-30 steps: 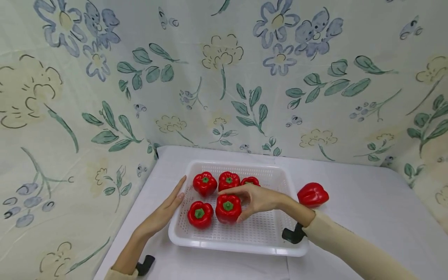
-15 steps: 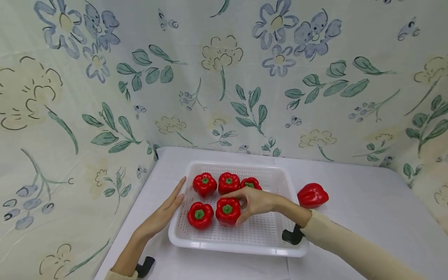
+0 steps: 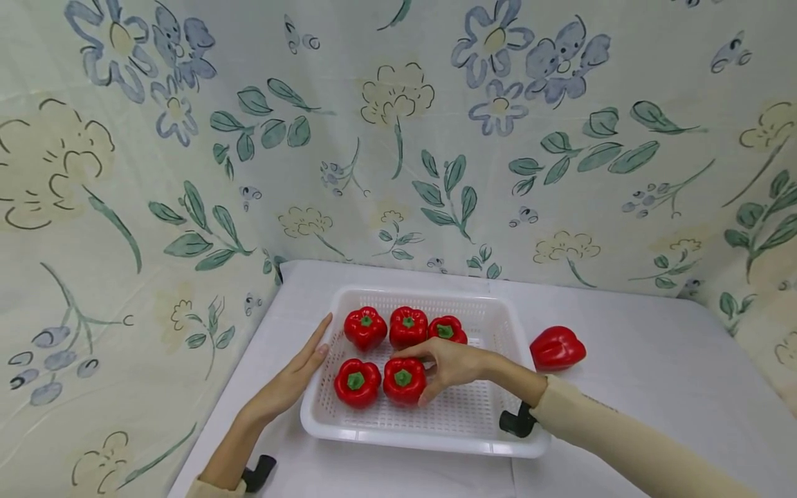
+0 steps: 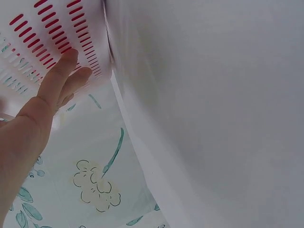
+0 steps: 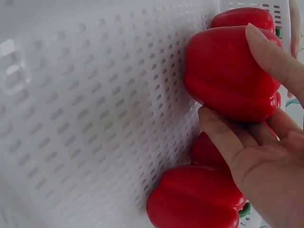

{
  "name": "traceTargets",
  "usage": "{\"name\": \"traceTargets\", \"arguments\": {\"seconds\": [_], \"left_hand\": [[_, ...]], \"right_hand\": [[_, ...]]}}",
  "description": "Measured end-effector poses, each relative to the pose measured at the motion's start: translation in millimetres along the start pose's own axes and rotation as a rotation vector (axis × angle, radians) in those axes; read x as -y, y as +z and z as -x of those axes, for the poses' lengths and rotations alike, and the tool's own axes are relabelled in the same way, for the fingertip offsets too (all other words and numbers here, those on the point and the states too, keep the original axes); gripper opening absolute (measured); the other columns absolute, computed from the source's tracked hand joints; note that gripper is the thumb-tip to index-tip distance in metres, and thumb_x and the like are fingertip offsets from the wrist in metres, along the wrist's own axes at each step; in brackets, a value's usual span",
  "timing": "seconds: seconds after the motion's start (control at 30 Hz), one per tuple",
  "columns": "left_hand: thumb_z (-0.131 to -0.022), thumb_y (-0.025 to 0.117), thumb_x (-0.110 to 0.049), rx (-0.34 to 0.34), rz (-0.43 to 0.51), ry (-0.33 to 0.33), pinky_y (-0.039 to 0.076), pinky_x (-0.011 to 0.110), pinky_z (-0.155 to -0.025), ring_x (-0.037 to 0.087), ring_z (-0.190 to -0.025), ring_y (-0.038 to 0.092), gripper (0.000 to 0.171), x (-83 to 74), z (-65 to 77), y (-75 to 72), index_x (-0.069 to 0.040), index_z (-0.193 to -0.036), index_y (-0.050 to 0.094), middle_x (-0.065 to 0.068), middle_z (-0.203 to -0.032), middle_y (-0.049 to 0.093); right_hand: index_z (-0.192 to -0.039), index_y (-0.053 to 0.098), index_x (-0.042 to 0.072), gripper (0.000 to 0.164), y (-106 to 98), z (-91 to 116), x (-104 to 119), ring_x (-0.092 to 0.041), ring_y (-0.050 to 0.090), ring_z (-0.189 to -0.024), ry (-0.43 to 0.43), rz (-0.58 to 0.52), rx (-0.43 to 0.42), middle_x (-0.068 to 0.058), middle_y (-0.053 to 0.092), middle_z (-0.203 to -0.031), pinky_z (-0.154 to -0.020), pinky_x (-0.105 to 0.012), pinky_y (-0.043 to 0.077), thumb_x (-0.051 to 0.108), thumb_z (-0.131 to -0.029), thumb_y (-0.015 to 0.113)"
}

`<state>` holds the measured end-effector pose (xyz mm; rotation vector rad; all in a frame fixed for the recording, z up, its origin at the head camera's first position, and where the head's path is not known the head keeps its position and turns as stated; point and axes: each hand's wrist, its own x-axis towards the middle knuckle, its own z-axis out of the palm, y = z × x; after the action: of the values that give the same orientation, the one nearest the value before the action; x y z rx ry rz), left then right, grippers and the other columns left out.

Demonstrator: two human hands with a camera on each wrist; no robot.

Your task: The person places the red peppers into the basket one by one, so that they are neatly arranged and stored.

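Note:
My right hand (image 3: 451, 363) holds a red bell pepper (image 3: 405, 382) between thumb and fingers, in the front middle of a white perforated basket (image 3: 429, 443). In the right wrist view that bell pepper (image 5: 228, 71) stands close over the basket floor, the thumb on one side and the fingers on the other. To its left stands another red bell pepper (image 3: 358, 382), stem up. My left hand (image 3: 289, 377) rests with straight fingers against the basket's left side; the left wrist view shows its fingertips on the slotted wall (image 4: 59, 28).
Behind these, a back row holds a left bell pepper (image 3: 364, 328), a middle one (image 3: 408, 326) and a right one (image 3: 448, 330), partly behind my right hand. Outside the basket, a bell pepper (image 3: 557, 348) lies on its side on the white table (image 3: 654, 387). A floral cloth (image 3: 398, 138) hangs behind.
My right hand has lowered the bell pepper and drawn it slightly toward the basket's front, uncovering more of the back-right pepper. The left hand has stayed at the basket's side.

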<state>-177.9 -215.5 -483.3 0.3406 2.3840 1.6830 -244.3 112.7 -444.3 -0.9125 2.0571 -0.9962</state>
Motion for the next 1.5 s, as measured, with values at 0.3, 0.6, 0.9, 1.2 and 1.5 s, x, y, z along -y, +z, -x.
{"name": "traceTargets", "arguments": {"seconds": [0.3,0.6,0.9,1.2,1.5], "left_hand": [[-0.112,0.036,-0.04,0.017,0.004,0.016,0.057,0.056,-0.099,0.045,-0.16,0.017,0.06,-0.3,0.1,0.8,-0.048,-0.164,0.008,0.0,-0.176,0.008],[-0.112,0.037,-0.04,0.0,0.007,-0.003,0.056,0.054,-0.101,0.042,-0.16,0.018,0.061,-0.1,-0.7,1.8,-0.048,-0.164,0.007,-0.004,-0.176,0.011],[-0.112,0.037,-0.04,0.008,0.013,-0.008,0.059,0.052,-0.098,0.044,-0.159,0.02,0.06,-1.9,-0.5,1.4,-0.049,-0.164,0.007,-0.003,-0.176,0.011],[-0.112,0.036,-0.039,0.013,0.016,-0.004,0.06,0.05,-0.096,0.046,-0.158,0.021,0.061,-3.0,-0.2,1.6,-0.046,-0.165,0.007,0.0,-0.176,0.009],[-0.112,0.036,-0.042,0.007,0.002,-0.02,0.059,0.051,-0.097,0.045,-0.159,0.02,0.061,-3.5,1.2,2.0,-0.047,-0.165,0.006,-0.001,-0.176,0.008]], "right_hand": [[-0.154,0.051,0.013,0.081,0,0,-1,-0.029,0.054,-0.139,0.002,0.002,0.003,-0.005,0.056,-0.152,-0.098,-0.031,0.061,0.009,-0.081,0.087],[-0.154,0.049,0.009,0.082,-1,2,2,-0.032,0.05,-0.142,-0.036,0.072,0.017,-0.009,0.052,-0.156,-0.104,-0.04,0.058,0.011,-0.082,0.087],[-0.156,0.047,0.017,0.084,-11,16,15,-0.029,0.048,-0.146,-0.023,0.112,0.023,-0.008,0.049,-0.16,-0.115,-0.05,0.049,0.017,-0.082,0.087],[-0.155,0.048,0.016,0.076,-28,56,42,-0.037,0.048,-0.145,0.002,0.123,-0.038,-0.011,0.051,-0.158,-0.113,-0.058,0.049,0.024,-0.087,0.082],[-0.162,0.034,0.023,0.077,-61,133,35,-0.043,0.052,-0.141,0.025,0.142,-0.312,-0.014,0.051,-0.156,-0.105,-0.064,0.052,0.033,-0.096,0.072]]}}
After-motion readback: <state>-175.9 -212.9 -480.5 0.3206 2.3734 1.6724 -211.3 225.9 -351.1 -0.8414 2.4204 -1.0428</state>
